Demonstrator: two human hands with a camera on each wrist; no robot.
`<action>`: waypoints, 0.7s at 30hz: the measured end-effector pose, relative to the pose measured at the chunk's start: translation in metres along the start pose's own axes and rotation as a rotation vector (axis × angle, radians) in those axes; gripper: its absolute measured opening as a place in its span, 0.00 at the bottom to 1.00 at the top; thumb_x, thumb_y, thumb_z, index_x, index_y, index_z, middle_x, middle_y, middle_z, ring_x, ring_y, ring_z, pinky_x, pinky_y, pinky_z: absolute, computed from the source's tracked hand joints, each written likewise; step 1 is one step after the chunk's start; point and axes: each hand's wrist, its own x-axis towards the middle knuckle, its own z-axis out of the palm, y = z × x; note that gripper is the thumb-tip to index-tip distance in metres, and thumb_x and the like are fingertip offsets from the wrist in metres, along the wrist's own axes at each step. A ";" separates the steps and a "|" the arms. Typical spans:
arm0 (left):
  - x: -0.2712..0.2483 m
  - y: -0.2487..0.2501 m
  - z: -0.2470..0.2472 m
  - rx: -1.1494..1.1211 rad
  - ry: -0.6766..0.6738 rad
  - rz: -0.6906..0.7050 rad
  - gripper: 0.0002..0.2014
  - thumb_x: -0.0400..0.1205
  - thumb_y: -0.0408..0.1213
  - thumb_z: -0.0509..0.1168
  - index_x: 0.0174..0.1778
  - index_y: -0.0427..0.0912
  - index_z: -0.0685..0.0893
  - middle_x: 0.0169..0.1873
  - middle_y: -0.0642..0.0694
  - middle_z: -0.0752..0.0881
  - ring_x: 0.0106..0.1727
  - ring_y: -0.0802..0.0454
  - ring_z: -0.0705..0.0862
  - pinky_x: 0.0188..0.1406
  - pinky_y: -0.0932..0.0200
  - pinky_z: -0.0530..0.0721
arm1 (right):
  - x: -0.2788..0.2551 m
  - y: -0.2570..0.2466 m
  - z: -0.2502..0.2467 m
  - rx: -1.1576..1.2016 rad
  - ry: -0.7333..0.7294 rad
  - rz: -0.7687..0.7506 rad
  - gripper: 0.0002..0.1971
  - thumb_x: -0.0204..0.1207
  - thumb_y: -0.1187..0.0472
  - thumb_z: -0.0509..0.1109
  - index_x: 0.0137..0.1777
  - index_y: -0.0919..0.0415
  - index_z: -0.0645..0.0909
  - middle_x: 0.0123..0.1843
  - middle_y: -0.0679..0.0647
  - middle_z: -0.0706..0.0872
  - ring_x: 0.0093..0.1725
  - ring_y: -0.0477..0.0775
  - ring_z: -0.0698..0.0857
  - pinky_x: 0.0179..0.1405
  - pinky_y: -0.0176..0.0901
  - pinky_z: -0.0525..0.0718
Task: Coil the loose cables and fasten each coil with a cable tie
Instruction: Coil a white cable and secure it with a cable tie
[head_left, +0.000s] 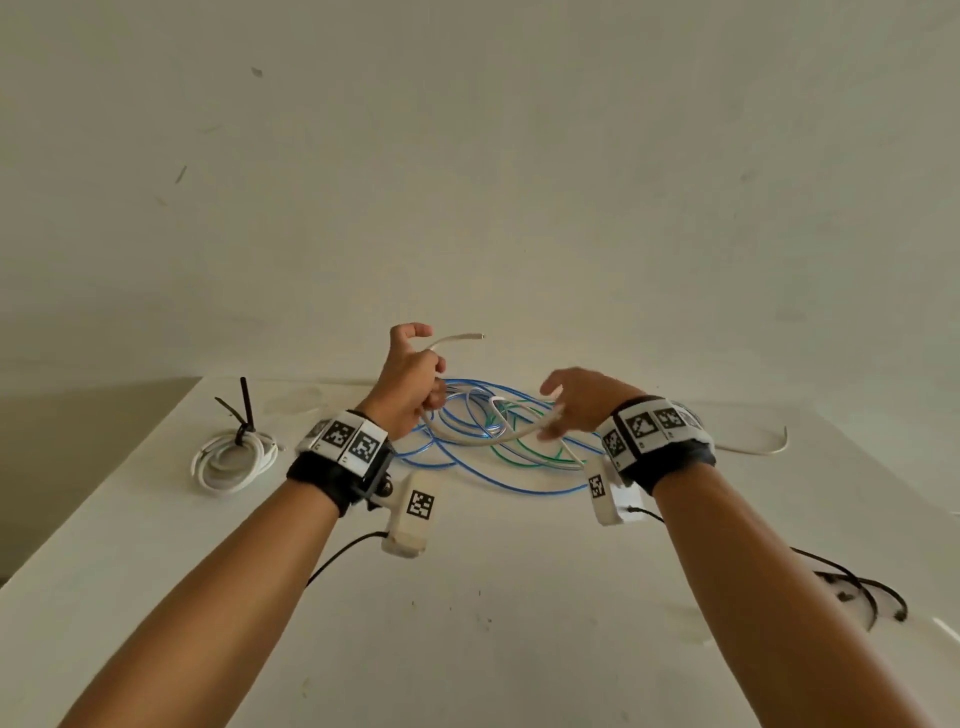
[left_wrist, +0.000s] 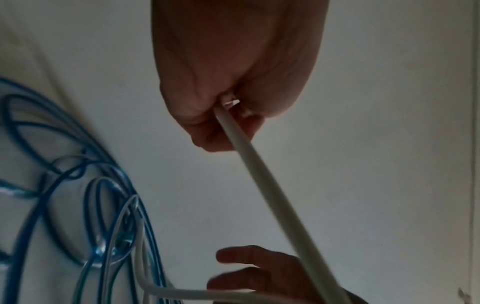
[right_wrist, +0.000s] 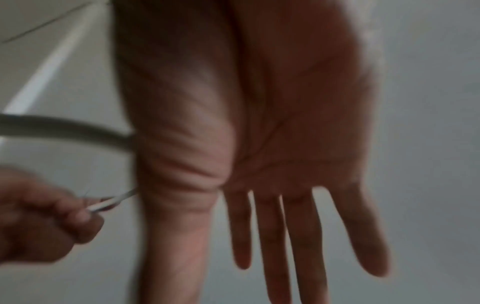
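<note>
My left hand (head_left: 410, 384) is raised above the table and grips a white cable (head_left: 457, 339) near its free end, which pokes up to the right. In the left wrist view the curled fingers (left_wrist: 221, 82) close round this cable (left_wrist: 259, 174). From there the cable sags down and across to my right hand (head_left: 576, 405). That hand is flat with straight, spread fingers (right_wrist: 298, 144), and the cable (right_wrist: 64, 127) passes behind its thumb side. Both hands hover over a loose tangle of blue cable (head_left: 519, 488) and green cable (head_left: 524, 457).
A white coil (head_left: 234, 460) bound with a black cable tie (head_left: 244, 415) lies at the table's left. A short white cable piece (head_left: 763, 449) lies far right. Black leads (head_left: 857, 587) trail near the right forearm. The white table (head_left: 467, 623) meets a pale wall behind.
</note>
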 end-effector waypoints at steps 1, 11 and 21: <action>0.004 -0.004 -0.001 -0.053 0.022 -0.032 0.20 0.83 0.20 0.44 0.63 0.47 0.69 0.37 0.43 0.74 0.21 0.57 0.65 0.15 0.66 0.64 | -0.001 -0.003 0.001 -0.036 -0.084 -0.006 0.34 0.70 0.57 0.85 0.76 0.52 0.78 0.72 0.51 0.82 0.73 0.56 0.80 0.73 0.51 0.76; 0.034 -0.040 -0.024 -0.460 -0.061 -0.361 0.13 0.88 0.31 0.55 0.50 0.35 0.87 0.37 0.42 0.83 0.38 0.52 0.82 0.43 0.54 0.83 | 0.030 -0.004 0.018 1.182 -0.247 -0.409 0.09 0.72 0.61 0.83 0.43 0.63 0.85 0.20 0.46 0.70 0.22 0.46 0.74 0.46 0.51 0.80; 0.017 -0.042 -0.047 0.013 -0.518 -0.217 0.12 0.88 0.28 0.60 0.56 0.36 0.89 0.39 0.42 0.85 0.36 0.51 0.83 0.38 0.60 0.86 | 0.057 0.005 0.026 1.560 -0.299 -0.341 0.13 0.83 0.49 0.70 0.47 0.59 0.86 0.33 0.49 0.72 0.28 0.44 0.65 0.26 0.34 0.65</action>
